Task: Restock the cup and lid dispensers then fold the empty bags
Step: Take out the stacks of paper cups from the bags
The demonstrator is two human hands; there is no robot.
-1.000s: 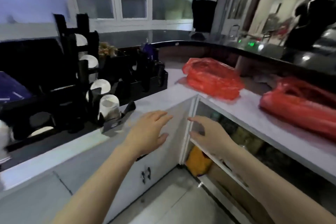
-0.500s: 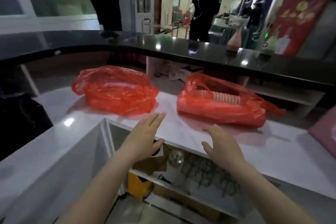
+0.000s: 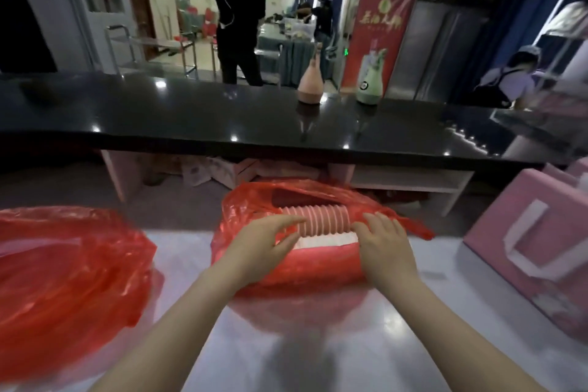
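Observation:
A red plastic bag (image 3: 305, 267) lies on the white counter (image 3: 318, 353) in front of me, its mouth open. Inside it lies a sideways stack of white cups (image 3: 324, 223), their rims showing. My left hand (image 3: 264, 245) rests on the bag at the left end of the stack, fingers spread and slightly curved toward the cups. At the right end, my right hand (image 3: 381, 242) lies on the bag with fingers relaxed. Neither hand visibly grips anything. A second red bag (image 3: 66, 277) sits crumpled at the left; its contents are hidden.
A pink gift box (image 3: 534, 251) with a white handle stands at the right. A raised black counter (image 3: 254, 118) runs across behind, carrying a pink bottle (image 3: 310, 86) and a green bottle (image 3: 370, 86). People stand in the hall beyond.
My view swung right from the cabinet door and dispensers to the bags. Both hands moved forward from the counter edge onto the right-hand bag, beside the cup stack.

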